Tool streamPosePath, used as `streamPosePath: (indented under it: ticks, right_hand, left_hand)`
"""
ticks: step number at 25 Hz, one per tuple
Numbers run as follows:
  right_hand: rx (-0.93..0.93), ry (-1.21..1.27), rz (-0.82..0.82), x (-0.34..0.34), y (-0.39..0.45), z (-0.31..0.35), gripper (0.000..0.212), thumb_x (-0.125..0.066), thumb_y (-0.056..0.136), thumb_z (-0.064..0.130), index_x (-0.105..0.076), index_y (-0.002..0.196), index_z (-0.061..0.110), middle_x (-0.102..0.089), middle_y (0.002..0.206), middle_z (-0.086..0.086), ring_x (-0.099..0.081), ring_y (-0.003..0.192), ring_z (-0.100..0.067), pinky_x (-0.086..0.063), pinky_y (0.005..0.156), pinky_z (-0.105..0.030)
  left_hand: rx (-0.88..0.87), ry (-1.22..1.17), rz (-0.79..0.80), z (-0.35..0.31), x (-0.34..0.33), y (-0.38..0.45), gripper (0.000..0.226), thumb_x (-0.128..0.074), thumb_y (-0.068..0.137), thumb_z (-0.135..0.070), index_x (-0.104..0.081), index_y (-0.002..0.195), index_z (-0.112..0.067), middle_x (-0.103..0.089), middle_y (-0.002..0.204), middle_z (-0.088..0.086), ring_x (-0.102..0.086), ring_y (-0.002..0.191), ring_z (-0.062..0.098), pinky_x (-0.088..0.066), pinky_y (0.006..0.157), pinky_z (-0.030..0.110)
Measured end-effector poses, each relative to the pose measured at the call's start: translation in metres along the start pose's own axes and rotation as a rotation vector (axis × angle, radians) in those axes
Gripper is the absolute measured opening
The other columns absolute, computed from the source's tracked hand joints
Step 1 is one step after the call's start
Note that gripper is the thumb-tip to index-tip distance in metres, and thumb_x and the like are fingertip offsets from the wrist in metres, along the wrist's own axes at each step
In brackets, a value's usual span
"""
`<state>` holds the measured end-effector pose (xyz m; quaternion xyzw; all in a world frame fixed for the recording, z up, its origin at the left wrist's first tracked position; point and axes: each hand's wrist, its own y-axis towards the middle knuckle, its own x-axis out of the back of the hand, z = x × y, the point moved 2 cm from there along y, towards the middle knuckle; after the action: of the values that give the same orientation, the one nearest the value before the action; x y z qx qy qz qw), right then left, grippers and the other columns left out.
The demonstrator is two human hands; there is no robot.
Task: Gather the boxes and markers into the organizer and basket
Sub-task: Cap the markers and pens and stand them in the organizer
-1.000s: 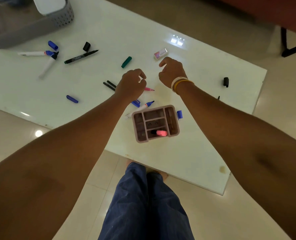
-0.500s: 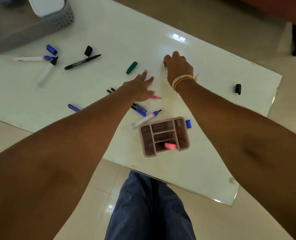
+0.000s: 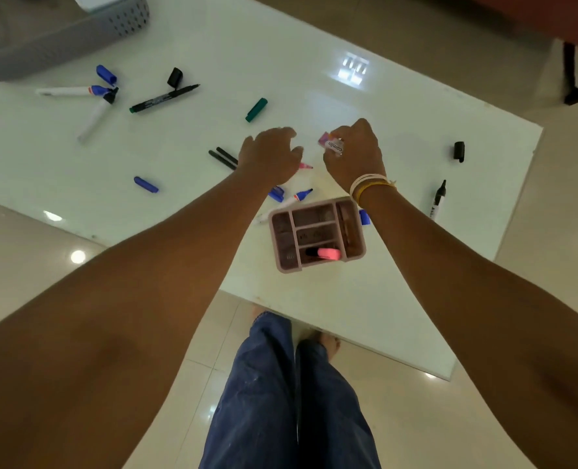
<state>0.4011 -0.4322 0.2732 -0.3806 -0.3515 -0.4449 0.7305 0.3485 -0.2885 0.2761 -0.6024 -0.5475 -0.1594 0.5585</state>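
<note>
The right hand [image 3: 353,154] pinches a small pink box [image 3: 330,145] above the table [image 3: 213,45]; the left hand [image 3: 269,157] hovers loosely curled, holding nothing. Judged step: depositing the box, so the next move calls for carrying it to the pink organizer [image 3: 318,235].

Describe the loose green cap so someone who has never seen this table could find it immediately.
Start at the grey basket in the far left corner of the white table, then move right past the uncapped black marker. The green cap lies alone just beyond that marker's tip, farther away than the left hand. It is the only green cap; the others are blue or black.
</note>
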Motion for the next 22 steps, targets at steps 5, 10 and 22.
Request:
streamPosePath:
  ticks: [5, 10, 22]
  right_hand:
    - [0.084, 0.219, 0.009, 0.018, -0.059, -0.002, 0.028, -0.072, 0.08, 0.022, -0.066, 0.105, 0.012, -0.065, 0.101, -0.006, -0.062, 0.091, -0.017, -0.054, 0.084, -0.023]
    - [0.005, 0.375, 0.017, 0.04, -0.12, -0.009, 0.017, -0.072, 0.082, 0.026, -0.074, 0.087, 0.01, -0.056, 0.065, 0.012, -0.053, 0.063, -0.003, -0.04, 0.06, -0.002]
    - [0.322, -0.187, 0.273, 0.001, -0.173, -0.004, 0.023, -0.049, 0.096, 0.012, -0.065, 0.111, 0.012, -0.066, 0.11, -0.01, -0.063, 0.1, -0.028, -0.052, 0.091, -0.035]
  left_hand:
    - [0.078, -0.346, -0.062, 0.015, -0.032, -0.071, 0.034, -0.041, 0.099, -0.031, -0.061, 0.119, -0.013, -0.061, 0.128, 0.007, -0.055, 0.119, 0.023, -0.04, 0.102, 0.032]
    - [0.219, -0.592, -0.173, 0.012, -0.046, -0.135, 0.035, -0.049, 0.095, -0.025, -0.054, 0.129, -0.016, -0.058, 0.131, 0.003, -0.053, 0.121, 0.02, -0.037, 0.092, 0.023]
    - [0.24, -0.755, -0.058, 0.018, -0.08, -0.18, 0.067, -0.055, 0.091, -0.016, -0.024, 0.148, -0.035, -0.063, 0.118, 0.01, -0.061, 0.097, 0.024, -0.056, 0.075, 0.037]
